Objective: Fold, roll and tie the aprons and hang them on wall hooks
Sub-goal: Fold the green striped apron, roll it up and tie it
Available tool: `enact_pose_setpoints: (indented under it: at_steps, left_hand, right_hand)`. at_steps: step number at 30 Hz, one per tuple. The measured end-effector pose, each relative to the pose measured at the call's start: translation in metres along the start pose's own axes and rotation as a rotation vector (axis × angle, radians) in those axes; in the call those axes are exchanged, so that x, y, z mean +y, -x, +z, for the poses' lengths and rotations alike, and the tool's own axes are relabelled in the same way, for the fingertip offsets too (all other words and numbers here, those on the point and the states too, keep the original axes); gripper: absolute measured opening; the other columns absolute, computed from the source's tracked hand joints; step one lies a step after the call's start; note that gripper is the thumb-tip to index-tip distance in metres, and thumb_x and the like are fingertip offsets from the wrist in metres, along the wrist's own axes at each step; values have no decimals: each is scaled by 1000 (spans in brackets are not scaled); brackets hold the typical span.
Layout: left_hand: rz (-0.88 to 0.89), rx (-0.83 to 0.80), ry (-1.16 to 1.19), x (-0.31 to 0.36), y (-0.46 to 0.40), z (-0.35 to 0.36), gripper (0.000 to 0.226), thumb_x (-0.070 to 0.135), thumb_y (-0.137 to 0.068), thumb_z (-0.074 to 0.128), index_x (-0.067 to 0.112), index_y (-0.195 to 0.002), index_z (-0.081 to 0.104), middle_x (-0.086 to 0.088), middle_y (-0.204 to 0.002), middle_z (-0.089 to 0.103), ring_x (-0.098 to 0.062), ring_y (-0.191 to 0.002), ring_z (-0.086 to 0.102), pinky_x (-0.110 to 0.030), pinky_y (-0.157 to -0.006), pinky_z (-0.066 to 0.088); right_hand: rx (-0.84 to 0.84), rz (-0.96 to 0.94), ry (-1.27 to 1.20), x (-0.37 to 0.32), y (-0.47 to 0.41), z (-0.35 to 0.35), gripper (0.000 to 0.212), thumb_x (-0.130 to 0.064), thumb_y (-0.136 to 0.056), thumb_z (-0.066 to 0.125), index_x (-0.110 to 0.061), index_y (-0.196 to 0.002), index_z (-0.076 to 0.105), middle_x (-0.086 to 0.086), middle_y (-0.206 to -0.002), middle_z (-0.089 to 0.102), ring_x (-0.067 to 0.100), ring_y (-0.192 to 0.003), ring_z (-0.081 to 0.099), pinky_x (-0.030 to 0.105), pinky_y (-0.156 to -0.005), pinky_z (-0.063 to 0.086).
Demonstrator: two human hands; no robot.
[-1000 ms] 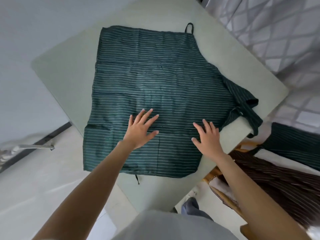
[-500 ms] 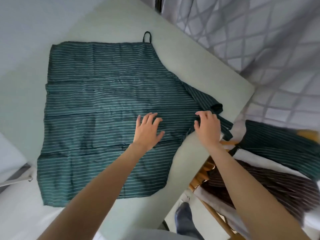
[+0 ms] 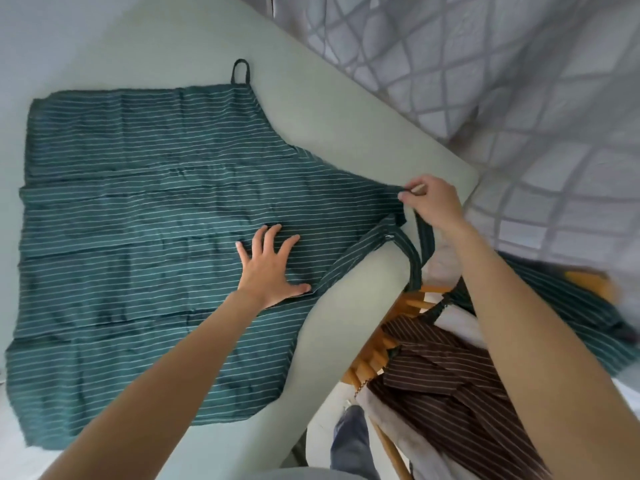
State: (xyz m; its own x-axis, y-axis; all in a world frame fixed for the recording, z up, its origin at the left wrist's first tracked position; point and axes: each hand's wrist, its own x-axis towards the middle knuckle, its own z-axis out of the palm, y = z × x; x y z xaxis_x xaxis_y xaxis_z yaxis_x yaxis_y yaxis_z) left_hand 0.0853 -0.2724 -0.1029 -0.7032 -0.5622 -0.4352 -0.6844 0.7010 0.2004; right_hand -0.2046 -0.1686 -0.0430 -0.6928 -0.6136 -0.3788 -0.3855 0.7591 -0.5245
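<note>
Watching the green apron [image 3: 145, 216] spread flat on the counter [image 3: 332, 133], I judge it may skew if my flat, splayed left hand [image 3: 268, 268] slips while my right hand [image 3: 433, 202] fingers [image 3: 407, 192], pinched on the bib corner, tug.

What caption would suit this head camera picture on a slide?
Left hand pressed flat on a green striped apron spread on the table, right hand pinching its bib corner.
</note>
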Motion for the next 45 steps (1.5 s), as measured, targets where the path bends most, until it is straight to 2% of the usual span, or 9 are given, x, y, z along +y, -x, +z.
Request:
enact_pose_setpoints:
  at_steps: [7, 12, 18, 24, 27, 31, 34, 41, 45]
  left_hand:
    - [159, 117, -34, 18, 12, 2, 77, 49, -75, 67, 36, -141, 29, -4, -152, 19, -27, -142, 7, -66, -110, 3]
    - [199, 109, 54, 59, 3, 0, 65, 49, -85, 59, 35, -141, 31, -1, -154, 20, -23, -144, 7, -61, -113, 3]
    - [147, -52, -21, 58, -1, 13, 97, 72, -72, 56, 39, -147, 5, 3, -157, -9, -23, -143, -16, -63, -111, -4]
    - [175, -54, -47, 56, -1, 18, 107, 76, -65, 59, 39, -148, 1, 3, -157, -13, -24, -143, -19, -62, -109, -8]
    - [227, -55, -40, 46, 3, 21, 104, 73, -67, 60, 38, -148, 4, 3, -157, -11, -23, -143, -17, -58, -109, -11]
    - [332, 28, 323, 25, 28, 17, 69, 49, -84, 60, 28, -144, 32, 0, -154, 23, -19, -144, 11, -40, -117, 10]
    - [280, 105, 495, -5, 69, 14, 43, 32, -92, 54, 24, -133, 47, 4, -138, 46, -14, -128, 41, -25, -104, 34]
    - [-8, 236, 462, -107, 179, 32, 30, 21, -84, 69, 20, -114, 64, 3, -109, 62, -16, -103, 56, -34, -85, 50]
    - [-53, 187, 348, -138, 222, 43, 44, 52, -81, 60, 19, -109, 66, 0, -107, 65, -22, -103, 57, -36, -90, 45]
  right_hand:
    - [312, -161, 361, 14, -24, -8, 33, -17, -90, 56, -15, -122, 52, 11, -128, 48, 31, -118, 42, 39, -96, 35]
    - [45, -547, 310, 28, 59, 37, 27, -31, -88, 60, -16, -110, 57, 5, -109, 58, 23, -102, 52, 33, -88, 44]
    - [210, -90, 196, 64, 118, 82, 63, -47, -85, 59, -18, -137, 37, 16, -144, 35, 34, -132, 32, 45, -105, 31]
    - [188, -44, -268, 54, 117, 74, 51, -28, -88, 62, -24, -134, 39, 3, -98, 62, 19, -94, 56, 40, -84, 49]
    - [211, -44, 17, 59, 115, 64, 52, -28, -93, 56, -20, -138, 32, 2, -73, 59, 21, -68, 59, 39, -63, 52]
    - [276, -159, 526, 68, 118, 60, 59, -30, -86, 65, -13, -137, 40, 17, -110, 59, 33, -99, 54, 42, -82, 45]
    - [299, -367, 473, 51, 135, 71, 48, -22, -85, 66, -10, -128, 50, 15, -118, 56, 32, -108, 50, 42, -89, 43]
    - [-138, -756, 249, -24, 241, 175, 38, -43, -76, 71, -17, -100, 58, 0, -93, 59, 19, -85, 51, 30, -76, 44]
    - [-250, -800, 417, -36, 275, 217, 55, -52, -59, 75, -18, -95, 54, 2, -89, 54, 21, -79, 47, 35, -70, 45]
